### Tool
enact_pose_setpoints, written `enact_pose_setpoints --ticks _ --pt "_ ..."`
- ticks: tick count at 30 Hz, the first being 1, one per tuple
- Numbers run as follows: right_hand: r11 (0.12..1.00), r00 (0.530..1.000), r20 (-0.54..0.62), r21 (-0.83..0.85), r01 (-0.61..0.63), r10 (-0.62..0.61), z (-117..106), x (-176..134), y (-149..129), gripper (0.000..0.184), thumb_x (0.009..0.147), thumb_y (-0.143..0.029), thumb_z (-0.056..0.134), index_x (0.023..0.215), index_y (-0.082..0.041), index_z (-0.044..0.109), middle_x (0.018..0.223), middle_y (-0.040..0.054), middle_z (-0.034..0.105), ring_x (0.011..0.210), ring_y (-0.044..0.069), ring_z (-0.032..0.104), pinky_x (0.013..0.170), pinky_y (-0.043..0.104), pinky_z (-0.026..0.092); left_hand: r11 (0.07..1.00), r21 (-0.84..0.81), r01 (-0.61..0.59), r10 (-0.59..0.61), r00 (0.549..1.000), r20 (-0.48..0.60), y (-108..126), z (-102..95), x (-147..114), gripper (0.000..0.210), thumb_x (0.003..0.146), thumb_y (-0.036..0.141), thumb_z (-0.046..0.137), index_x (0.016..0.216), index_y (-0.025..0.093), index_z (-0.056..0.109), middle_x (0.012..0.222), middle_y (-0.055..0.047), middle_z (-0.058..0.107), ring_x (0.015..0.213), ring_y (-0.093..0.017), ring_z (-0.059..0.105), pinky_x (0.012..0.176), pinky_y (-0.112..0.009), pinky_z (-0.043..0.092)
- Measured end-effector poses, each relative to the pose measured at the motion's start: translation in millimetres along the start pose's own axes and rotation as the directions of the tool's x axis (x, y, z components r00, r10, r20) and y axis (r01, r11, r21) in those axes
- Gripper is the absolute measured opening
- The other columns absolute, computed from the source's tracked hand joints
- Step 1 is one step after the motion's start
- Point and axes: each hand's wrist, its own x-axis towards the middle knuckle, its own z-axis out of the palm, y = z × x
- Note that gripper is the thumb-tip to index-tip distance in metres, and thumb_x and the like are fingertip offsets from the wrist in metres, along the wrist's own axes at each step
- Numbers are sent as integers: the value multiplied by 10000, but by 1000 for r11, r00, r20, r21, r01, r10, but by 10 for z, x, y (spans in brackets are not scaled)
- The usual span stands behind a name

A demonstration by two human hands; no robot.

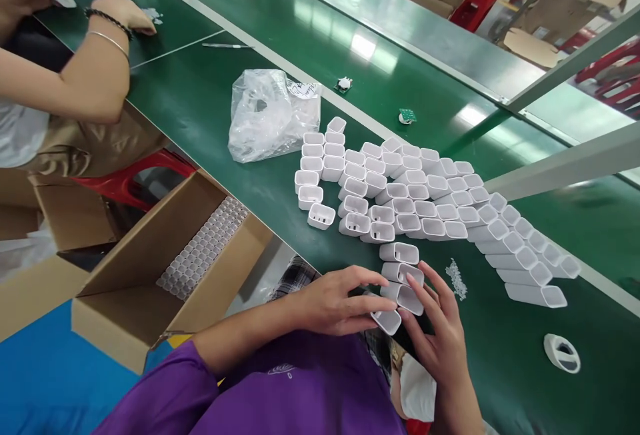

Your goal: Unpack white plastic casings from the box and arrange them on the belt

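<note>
At the near table edge, my left hand [345,303] reaches over a tilted white plastic case [387,320], its fingers against the case's side and rim. My right hand [437,328] grips the neighbouring white case [410,298] from the other side, thumb low and fingertips at the rim. These open-topped hollow cases stand in a short column with two more beyond, the farthest being an upright case [399,252]. The undersides of the held cases and parts of my fingers are hidden.
Many more white cases [425,208] stand in rows on the green table [280,202]. Around them lie a clear plastic bag [270,115], small clear pieces [456,280], a white oval ring [562,354] and circuit boards [407,116]. A carton [200,302] is at left, near a co-worker's arm [100,75].
</note>
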Motion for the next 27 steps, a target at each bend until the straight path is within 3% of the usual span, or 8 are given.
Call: enact_pose_setpoints --ticks 5,8,11,14,19,23,27 --pt "1000 999 -34 4 13 -12 -15 45 22 493 968 -188 483 1444 -316 456 1447 106 471 1248 276 553 914 422 573 996 84 -17 19 999 -32 -27 83 31 335 908 294 589 1217 167 564 1283 -165 549 1194 -225 562 996 -355 526" --pt "999 997 -70 -16 -37 35 -4 68 -58 449 989 -205 435 1428 -288 484 1434 115 494 1257 296 543 947 489 540 994 104 -18 16 1000 20 -33 121 54 411 913 338 567 1280 156 534 1389 -198 479 1319 -281 469 1078 -432 465" --pt "991 989 -127 -101 -85 72 -18 185 -175 444 971 -188 476 1407 -259 514 1385 132 546 1252 330 540 991 573 483 999 44 -28 25 998 58 -41 132 77 489 921 397 547 1351 173 488 1458 -184 424 1395 -288 388 1138 -441 403" --pt "993 989 -143 -120 12 -29 -33 477 -304 491 911 -113 562 1370 -290 550 1323 103 593 1204 315 575 968 544 501 999 -46 -15 15 1000 1 -66 151 82 505 923 378 545 1359 135 468 1439 -184 440 1403 -282 379 1172 -417 363" --pt "974 979 88 -116 193 -183 18 1186 -552 361 906 -117 575 1224 -275 635 1202 75 642 1162 284 601 978 476 488 989 -149 -14 -10 987 -157 -179 234 23 585 906 440 567 1355 111 386 1380 -210 436 1346 -276 422 1086 -402 448" --pt "953 928 320 -165 252 -190 170 1594 -660 233 931 -291 602 1158 -246 632 1110 73 661 1030 252 612 877 414 499 984 -157 -81 37 963 -267 -251 288 -15 618 861 499 617 1325 211 328 1273 -146 414 1195 -251 489 968 -390 500" --pt "932 882 450 -240 272 -141 347 1750 -622 341 881 -462 653 1122 -221 645 1044 86 633 949 264 567 797 426 476 973 -224 -53 -50 902 -429 -250 306 -23 758 786 525 699 1334 222 273 1115 -99 392 1028 -224 497 801 -331 533"
